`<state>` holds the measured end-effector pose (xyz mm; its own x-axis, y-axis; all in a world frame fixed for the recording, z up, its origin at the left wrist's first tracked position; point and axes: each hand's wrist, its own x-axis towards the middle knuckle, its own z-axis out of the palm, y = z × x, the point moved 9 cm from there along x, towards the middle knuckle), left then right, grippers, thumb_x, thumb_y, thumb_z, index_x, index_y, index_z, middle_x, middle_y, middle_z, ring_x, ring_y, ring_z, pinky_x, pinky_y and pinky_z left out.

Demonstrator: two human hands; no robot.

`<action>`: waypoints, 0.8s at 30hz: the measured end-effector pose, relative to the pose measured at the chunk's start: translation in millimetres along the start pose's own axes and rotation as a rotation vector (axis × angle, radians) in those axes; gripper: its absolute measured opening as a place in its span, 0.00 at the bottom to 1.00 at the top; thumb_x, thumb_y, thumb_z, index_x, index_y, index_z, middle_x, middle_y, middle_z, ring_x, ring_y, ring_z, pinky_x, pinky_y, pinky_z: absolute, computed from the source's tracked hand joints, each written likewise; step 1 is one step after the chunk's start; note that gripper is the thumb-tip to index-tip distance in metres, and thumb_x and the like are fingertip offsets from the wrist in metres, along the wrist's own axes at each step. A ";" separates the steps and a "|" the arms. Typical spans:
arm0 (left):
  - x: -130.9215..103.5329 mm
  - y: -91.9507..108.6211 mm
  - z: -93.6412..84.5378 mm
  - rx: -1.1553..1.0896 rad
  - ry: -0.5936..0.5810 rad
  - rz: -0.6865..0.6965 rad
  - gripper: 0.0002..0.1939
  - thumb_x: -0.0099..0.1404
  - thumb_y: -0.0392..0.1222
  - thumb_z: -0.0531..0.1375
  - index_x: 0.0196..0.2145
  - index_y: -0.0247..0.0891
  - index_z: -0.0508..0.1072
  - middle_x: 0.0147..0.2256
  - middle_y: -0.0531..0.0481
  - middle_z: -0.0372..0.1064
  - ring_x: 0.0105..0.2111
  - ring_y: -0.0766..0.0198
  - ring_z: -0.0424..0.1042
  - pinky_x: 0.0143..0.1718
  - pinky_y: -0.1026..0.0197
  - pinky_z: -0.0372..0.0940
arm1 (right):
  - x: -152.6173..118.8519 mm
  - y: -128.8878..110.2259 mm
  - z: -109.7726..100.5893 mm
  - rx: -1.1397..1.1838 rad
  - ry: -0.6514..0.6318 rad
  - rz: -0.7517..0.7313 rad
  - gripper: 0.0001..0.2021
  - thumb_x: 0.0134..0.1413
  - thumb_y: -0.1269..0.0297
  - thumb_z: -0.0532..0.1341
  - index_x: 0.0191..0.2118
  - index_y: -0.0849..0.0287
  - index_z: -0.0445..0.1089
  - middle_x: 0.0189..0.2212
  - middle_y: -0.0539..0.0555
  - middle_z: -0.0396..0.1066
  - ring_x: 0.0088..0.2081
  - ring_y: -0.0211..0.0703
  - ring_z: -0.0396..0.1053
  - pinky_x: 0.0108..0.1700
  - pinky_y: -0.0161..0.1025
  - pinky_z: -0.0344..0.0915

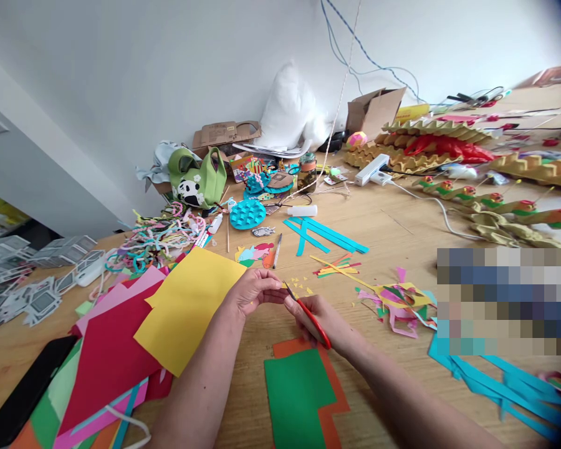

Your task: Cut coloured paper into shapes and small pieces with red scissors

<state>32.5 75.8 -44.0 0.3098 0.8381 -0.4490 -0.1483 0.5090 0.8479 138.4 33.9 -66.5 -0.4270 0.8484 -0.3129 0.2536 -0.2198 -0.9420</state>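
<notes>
In the head view my right hand point(325, 319) grips red-handled scissors point(314, 321), their dark blades pointing up and left. My left hand point(260, 290) pinches a tiny piece of yellow paper point(284, 285) at the blade tips. Just beyond the hands, small yellow paper bits point(302, 285) lie scattered on the wooden table. Below them a green sheet point(297, 390) with a cut-out corner rests on an orange sheet point(331, 430). Large yellow paper point(191, 305) lies left of my left forearm, partly over a red sheet point(116, 349).
Blue paper strips point(327, 235), thin coloured strips point(339, 267) and a pencil point(277, 251) lie ahead. Paper scraps point(399, 302) are at right. Farther back stand a green panda bag point(197, 181), a glass jar point(307, 171) and egg trays point(378, 159). A power strip point(373, 169) trails a white cable.
</notes>
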 end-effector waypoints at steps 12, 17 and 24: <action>-1.4 -0.3 1.9 0.011 -0.013 -0.005 0.12 0.39 0.37 0.69 0.22 0.32 0.71 0.25 0.42 0.76 0.26 0.59 0.76 0.32 0.59 0.69 | -3.7 -8.5 -2.0 -0.057 0.007 -0.008 0.28 0.51 0.40 0.57 0.16 0.59 0.56 0.09 0.47 0.59 0.11 0.31 0.56 0.14 0.29 0.49; -0.9 0.9 2.3 0.016 -0.022 -0.004 0.12 0.38 0.37 0.69 0.22 0.32 0.71 0.25 0.42 0.76 0.26 0.59 0.76 0.33 0.59 0.69 | -3.1 -5.4 -2.5 -0.069 0.020 0.004 0.27 0.51 0.41 0.57 0.16 0.59 0.56 0.09 0.47 0.59 0.11 0.31 0.56 0.14 0.29 0.49; -0.5 -0.4 1.5 0.016 -0.033 -0.006 0.11 0.39 0.37 0.69 0.22 0.32 0.72 0.25 0.41 0.76 0.26 0.59 0.76 0.32 0.60 0.69 | -3.3 -5.8 -2.0 -0.069 0.014 0.002 0.27 0.51 0.41 0.58 0.15 0.59 0.55 0.08 0.46 0.58 0.10 0.31 0.55 0.13 0.29 0.48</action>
<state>33.9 74.8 -43.6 0.3416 0.8280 -0.4447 -0.1314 0.5106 0.8497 140.0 33.3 -59.8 -0.4143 0.8549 -0.3121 0.3132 -0.1881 -0.9309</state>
